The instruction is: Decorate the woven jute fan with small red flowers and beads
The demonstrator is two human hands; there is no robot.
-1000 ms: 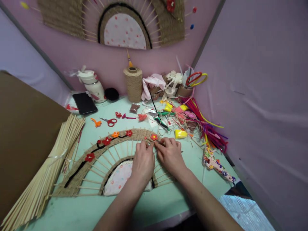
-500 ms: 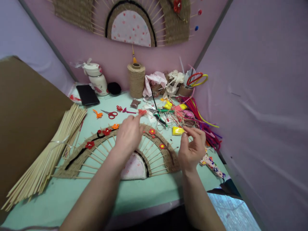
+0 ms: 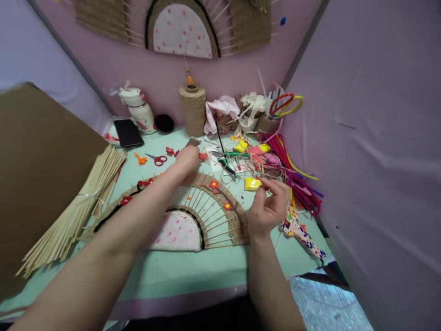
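Note:
A half-round woven jute fan piece [image 3: 206, 202] with wooden spokes, a dotted fabric centre and small red and orange flowers lies on the mint table [image 3: 193, 276]. My left hand [image 3: 188, 158] reaches over it to the far side, fingers closed round a small red flower piece [image 3: 203, 156]. My right hand [image 3: 270, 207] hovers right of the fan, thumb and fingertips pinched on something too small to name. A yellow packet [image 3: 252, 183] lies just beyond it.
A bundle of bamboo sticks [image 3: 76, 207] and brown cardboard [image 3: 41, 161] fill the left. Red scissors [image 3: 156, 159], a phone [image 3: 128, 133], a bottle [image 3: 139, 110], a twine spool [image 3: 193, 109], pliers [image 3: 225, 161], pipe cleaners [image 3: 292, 170] and a patterned glue gun [image 3: 303, 234] crowd the back and right.
Both hands left the fan's rim. My left hand reached forward to the red flower piece; my right hand lifted off to the right in a pinch. The view shifted slightly.

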